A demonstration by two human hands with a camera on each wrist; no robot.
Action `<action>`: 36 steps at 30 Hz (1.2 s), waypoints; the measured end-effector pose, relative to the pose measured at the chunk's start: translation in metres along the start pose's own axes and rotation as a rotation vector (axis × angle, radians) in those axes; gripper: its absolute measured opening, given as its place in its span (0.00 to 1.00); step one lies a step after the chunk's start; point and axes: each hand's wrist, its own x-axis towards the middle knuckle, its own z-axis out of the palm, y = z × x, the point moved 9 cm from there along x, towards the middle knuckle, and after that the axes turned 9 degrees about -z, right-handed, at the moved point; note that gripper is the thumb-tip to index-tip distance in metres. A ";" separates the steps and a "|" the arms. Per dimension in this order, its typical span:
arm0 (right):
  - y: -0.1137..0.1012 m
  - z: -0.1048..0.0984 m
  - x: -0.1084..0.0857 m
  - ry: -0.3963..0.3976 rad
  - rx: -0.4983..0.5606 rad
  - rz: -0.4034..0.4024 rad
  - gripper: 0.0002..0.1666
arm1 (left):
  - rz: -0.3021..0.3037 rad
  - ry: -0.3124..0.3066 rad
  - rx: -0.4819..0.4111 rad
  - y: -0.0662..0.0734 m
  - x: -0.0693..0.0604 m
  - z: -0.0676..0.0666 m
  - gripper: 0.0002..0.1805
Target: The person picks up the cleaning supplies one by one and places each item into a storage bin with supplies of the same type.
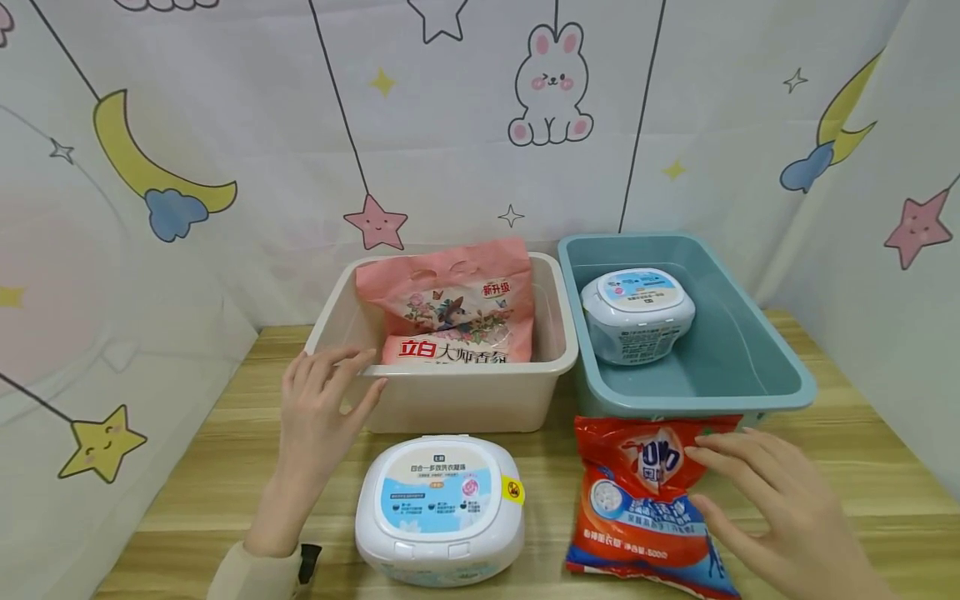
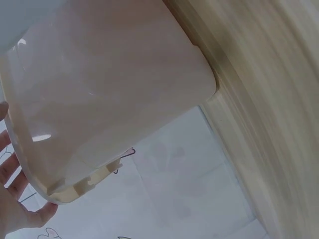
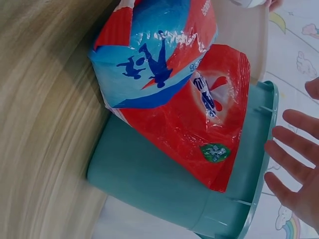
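Holding nothing with right hand (image 1: 791, 512), spread wide beside red bag (image 1: 648, 512) at lower right of frame, seemingly leant on teal tub (image 1: 727, 367) for support; resting left hand (image 1: 321, 412), loosely spread, empty, against white tub (image 1: 465, 402).

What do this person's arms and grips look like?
The left grip and right grip are bare hands; no gloves or rings show. The left arm has a cream sleeve and, by its cuff, a small black piece; no sleeve shows on the right.
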 end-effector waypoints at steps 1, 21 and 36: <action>0.000 0.002 0.000 -0.008 0.004 -0.002 0.30 | 0.006 0.012 -0.008 0.000 0.000 -0.001 0.23; 0.015 0.037 -0.017 -0.263 -0.053 0.132 0.34 | 0.057 0.077 -0.035 0.005 -0.004 -0.004 0.20; 0.024 0.071 -0.035 -0.574 0.095 0.285 0.41 | 0.014 0.016 0.001 0.000 -0.002 -0.002 0.14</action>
